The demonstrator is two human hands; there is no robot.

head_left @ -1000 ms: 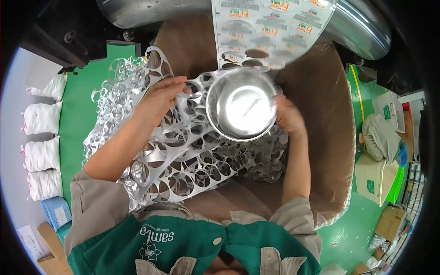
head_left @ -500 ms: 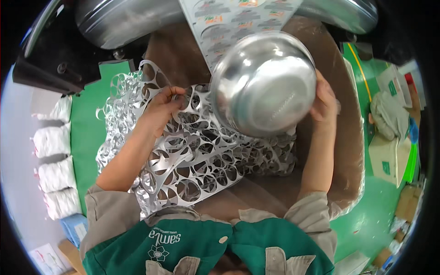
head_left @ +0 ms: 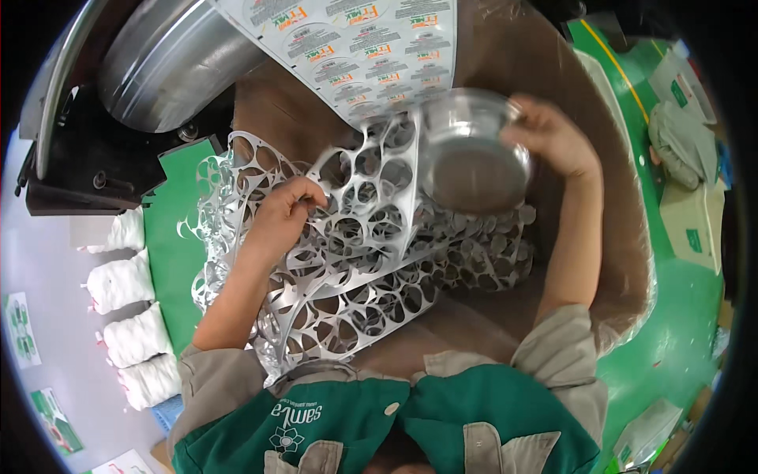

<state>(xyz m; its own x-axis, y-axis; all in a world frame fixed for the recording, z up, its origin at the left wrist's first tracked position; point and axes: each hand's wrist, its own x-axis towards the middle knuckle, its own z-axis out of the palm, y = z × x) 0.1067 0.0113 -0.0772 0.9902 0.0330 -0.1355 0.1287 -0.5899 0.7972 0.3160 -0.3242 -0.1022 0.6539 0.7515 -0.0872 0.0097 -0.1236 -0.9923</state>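
My right hand (head_left: 553,136) grips the rim of a shiny metal bowl (head_left: 476,162), tilted and blurred by motion. My left hand (head_left: 286,212) is closed at the edge of a silvery foil web (head_left: 338,227) punched with round holes; its fingertips are partly hidden. The crumpled web spreads below and beside both hands, in a big brown-lined bin (head_left: 580,261). Small grey discs (head_left: 505,223) lie on the web just below the bowl. A printed foil sheet (head_left: 371,55) hangs down behind the bowl.
A metal roller (head_left: 181,67) and a black machine part (head_left: 99,178) stand at the upper left. White bundles (head_left: 146,344) sit in a row at the left. Bags and cloth (head_left: 683,142) lie to the right on the green floor (head_left: 632,387).
The bowl has tipped and its underside no longer faces me so squarely. My right hand has risen along its rim. My left hand stays at the web, whose punched strip now stands higher beside the bowl.
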